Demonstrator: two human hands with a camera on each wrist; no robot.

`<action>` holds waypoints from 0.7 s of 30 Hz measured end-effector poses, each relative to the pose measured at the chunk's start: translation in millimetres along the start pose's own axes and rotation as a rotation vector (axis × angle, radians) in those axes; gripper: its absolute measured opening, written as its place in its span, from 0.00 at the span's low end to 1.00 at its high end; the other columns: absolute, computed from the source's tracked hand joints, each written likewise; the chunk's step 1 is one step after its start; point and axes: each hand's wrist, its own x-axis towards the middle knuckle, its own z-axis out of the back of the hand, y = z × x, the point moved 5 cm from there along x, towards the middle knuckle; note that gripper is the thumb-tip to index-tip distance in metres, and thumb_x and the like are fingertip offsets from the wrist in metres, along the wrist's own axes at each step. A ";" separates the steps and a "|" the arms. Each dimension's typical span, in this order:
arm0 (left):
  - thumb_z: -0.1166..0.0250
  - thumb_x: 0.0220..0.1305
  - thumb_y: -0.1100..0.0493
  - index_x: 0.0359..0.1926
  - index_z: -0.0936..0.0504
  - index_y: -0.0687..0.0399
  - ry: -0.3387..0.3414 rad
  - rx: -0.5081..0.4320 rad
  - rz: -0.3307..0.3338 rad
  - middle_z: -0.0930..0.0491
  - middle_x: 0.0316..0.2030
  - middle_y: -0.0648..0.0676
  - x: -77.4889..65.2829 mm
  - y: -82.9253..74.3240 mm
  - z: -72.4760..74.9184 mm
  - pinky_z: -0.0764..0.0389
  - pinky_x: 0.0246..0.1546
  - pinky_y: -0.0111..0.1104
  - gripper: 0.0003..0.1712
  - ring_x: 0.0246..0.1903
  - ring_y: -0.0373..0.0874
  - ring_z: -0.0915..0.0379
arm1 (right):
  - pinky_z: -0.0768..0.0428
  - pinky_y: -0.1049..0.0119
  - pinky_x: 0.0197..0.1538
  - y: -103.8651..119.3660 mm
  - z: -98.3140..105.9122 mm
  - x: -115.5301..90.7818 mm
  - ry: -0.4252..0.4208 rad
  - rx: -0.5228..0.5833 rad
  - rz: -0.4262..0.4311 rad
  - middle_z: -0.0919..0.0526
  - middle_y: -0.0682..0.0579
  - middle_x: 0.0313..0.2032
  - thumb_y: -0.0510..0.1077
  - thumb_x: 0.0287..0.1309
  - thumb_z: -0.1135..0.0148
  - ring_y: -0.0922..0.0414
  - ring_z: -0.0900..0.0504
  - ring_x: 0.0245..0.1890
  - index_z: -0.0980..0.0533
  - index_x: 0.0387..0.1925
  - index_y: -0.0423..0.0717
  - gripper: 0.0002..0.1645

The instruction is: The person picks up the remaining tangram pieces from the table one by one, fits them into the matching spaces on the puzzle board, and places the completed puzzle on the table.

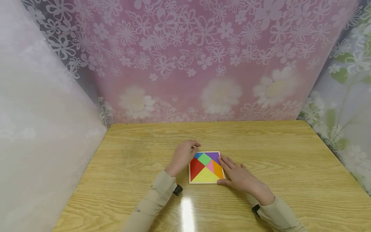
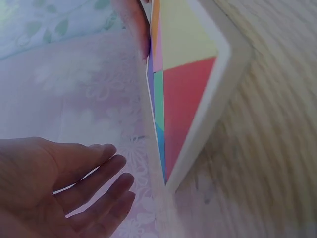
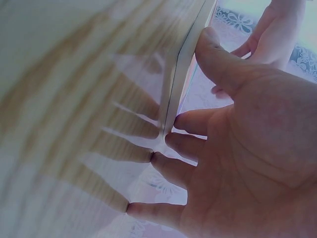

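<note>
A square tangram [image 1: 203, 183] lies flat on the table, its pale frame filled with coloured pieces. Among them are a red triangle [image 1: 196, 169], a yellow triangle [image 1: 205, 176], a green square [image 1: 204, 159] and an orange piece [image 1: 218, 169]. My left hand [image 1: 182, 156] hovers at the upper left corner; in the left wrist view its loosely bent fingers [image 2: 119, 186] hold nothing and stand apart from the frame. Along the right side, my right hand [image 1: 242, 177] rests with spread, straight fingers, thumb near the lower right corner, fingertips at the edge and tabletop.
The wood-grain table [image 1: 130, 193] reaches back to a pink flowered curtain [image 1: 185, 90]. Pale cloth hangs at the left [image 1: 49, 129] and a flowered curtain [image 1: 345, 106] at the right. Each wrist wears a black device [image 1: 177, 190].
</note>
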 end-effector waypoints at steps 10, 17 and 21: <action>0.34 0.70 0.50 0.66 0.23 0.60 0.193 0.175 -0.112 0.20 0.61 0.58 -33.1 6.4 1.8 0.21 0.57 0.43 0.29 0.56 0.53 0.22 | 0.43 0.21 0.62 0.3 -0.5 -0.6 -0.002 0.008 0.011 0.47 0.38 0.78 0.62 0.66 0.38 0.35 0.42 0.74 0.47 0.78 0.37 0.53; 0.33 0.65 0.38 0.76 0.38 0.60 0.373 0.258 -0.138 0.44 0.77 0.62 -57.6 9.7 -9.5 0.35 0.70 0.53 0.49 0.75 0.55 0.44 | 0.42 0.22 0.63 0.6 -0.7 0.1 0.003 -0.001 0.000 0.46 0.37 0.77 0.62 0.66 0.38 0.34 0.42 0.74 0.46 0.78 0.37 0.53; 0.35 0.65 0.36 0.78 0.41 0.56 0.401 0.294 -0.099 0.49 0.79 0.58 -62.4 10.8 -11.8 0.38 0.70 0.58 0.50 0.77 0.52 0.50 | 0.42 0.22 0.63 0.8 -1.0 0.6 0.005 -0.005 -0.004 0.45 0.37 0.77 0.63 0.66 0.38 0.34 0.41 0.74 0.46 0.78 0.37 0.53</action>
